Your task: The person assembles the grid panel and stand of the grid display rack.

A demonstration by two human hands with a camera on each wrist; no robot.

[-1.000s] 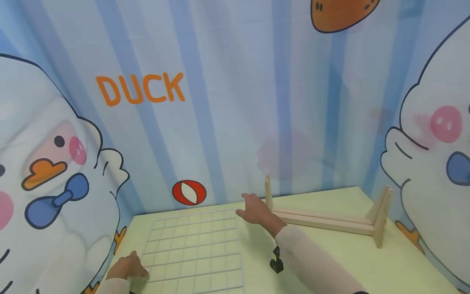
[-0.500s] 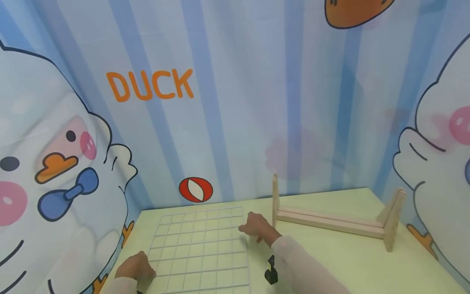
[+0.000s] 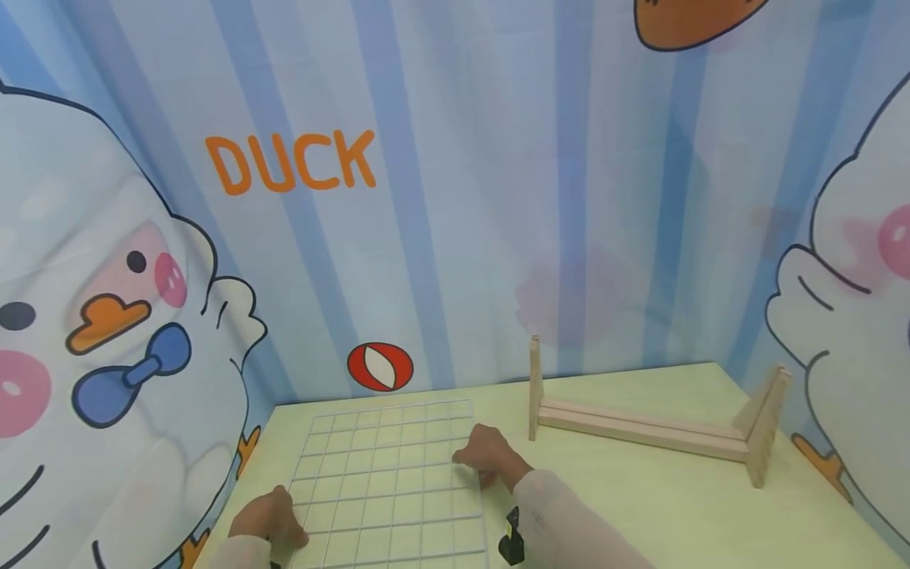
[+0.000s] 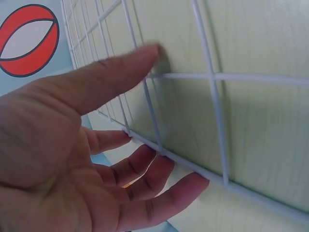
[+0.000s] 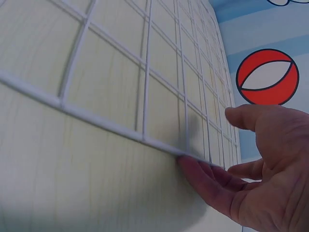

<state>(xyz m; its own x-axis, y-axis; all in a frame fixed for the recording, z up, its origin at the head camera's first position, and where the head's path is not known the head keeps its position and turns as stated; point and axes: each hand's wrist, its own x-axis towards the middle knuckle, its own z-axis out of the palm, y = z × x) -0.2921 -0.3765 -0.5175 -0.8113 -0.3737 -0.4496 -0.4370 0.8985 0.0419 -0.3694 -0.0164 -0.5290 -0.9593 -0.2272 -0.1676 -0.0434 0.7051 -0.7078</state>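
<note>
A white wire grid panel (image 3: 387,482) lies flat on the pale yellow table. At its left edge is my left hand (image 3: 266,518); in the left wrist view the fingertips (image 4: 195,182) touch the outer wire, while the thumb reaches over the mesh without closing on it. My right hand (image 3: 490,454) is at the right edge. In the right wrist view its fingertips (image 5: 186,162) meet the edge wire from outside, and the thumb stands apart above the grid. Neither hand has closed round the wire.
A wooden frame (image 3: 643,427) with a long crossbar and two upright end pieces stands at the back right of the table (image 3: 640,514). Behind the table hangs a blue striped curtain (image 3: 469,197) printed with ducks. A small black device (image 3: 512,537) sits by my right wrist.
My right hand has come from beyond the panel's far right corner, nearer along the right edge, to touch it. The left hand stays at the left edge. The head view has shifted slightly.
</note>
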